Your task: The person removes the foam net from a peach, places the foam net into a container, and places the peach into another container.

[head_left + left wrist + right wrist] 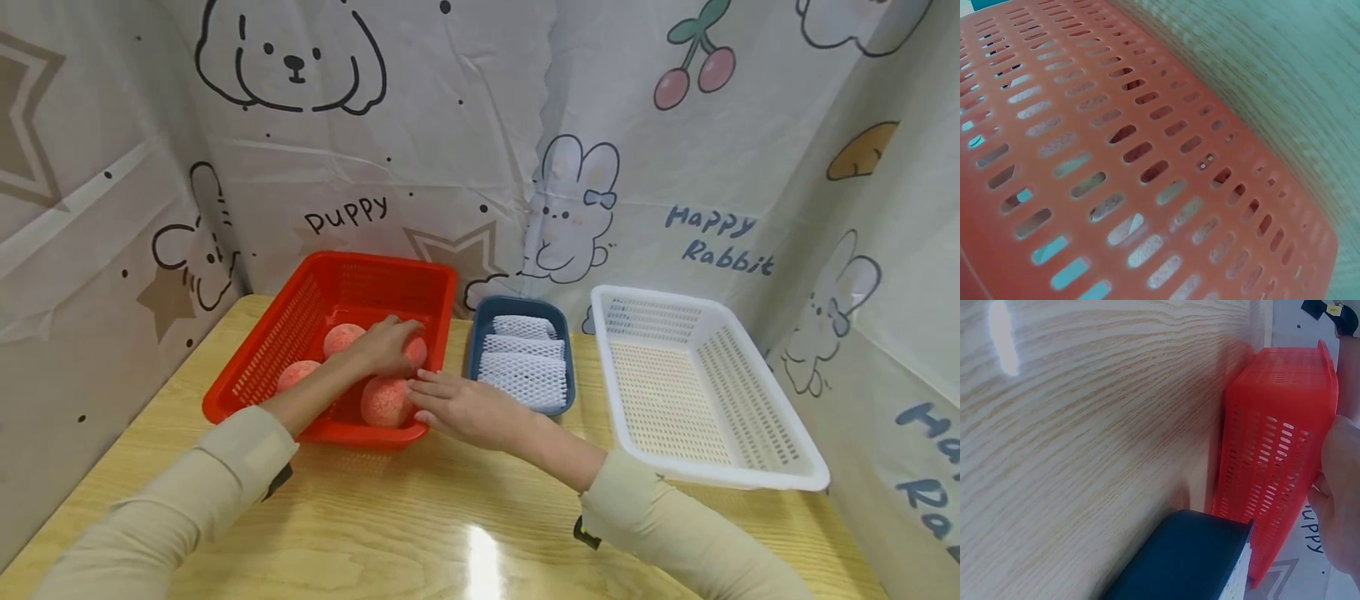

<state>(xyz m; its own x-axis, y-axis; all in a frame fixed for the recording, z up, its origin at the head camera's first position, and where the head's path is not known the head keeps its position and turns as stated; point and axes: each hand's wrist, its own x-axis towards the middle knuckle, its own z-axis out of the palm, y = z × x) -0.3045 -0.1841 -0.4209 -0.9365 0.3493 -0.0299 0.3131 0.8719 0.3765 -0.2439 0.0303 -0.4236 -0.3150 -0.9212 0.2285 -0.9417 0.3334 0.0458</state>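
Note:
A red slotted basket (pixel 378 260) holds several round, pink-red speckled fruits. My left hand (pixel 384 345) reaches into it, fingers bent over the fruit at the right side (pixel 416 353). At the basket's near right corner, my right hand (pixel 468 407) has its fingers fairly straight, with the tips at the front fruit (pixel 385 403). Two more fruits, the back one (pixel 342 338) and the left one (pixel 297 373), lie partly behind the left arm. In the left wrist view the basket wall (pixel 1166 147) hides the hand. The right wrist view shows my right hand (pixel 1340 494) over the basket's rim.
Right of the red basket stands a dark blue tray (pixel 572 385) with white foam net sleeves (pixel 522 379). A white slotted basket (pixel 757 400) is farther right. All stand on a wooden table (pixel 390 533), with a printed curtain (pixel 465 100) behind and at the sides.

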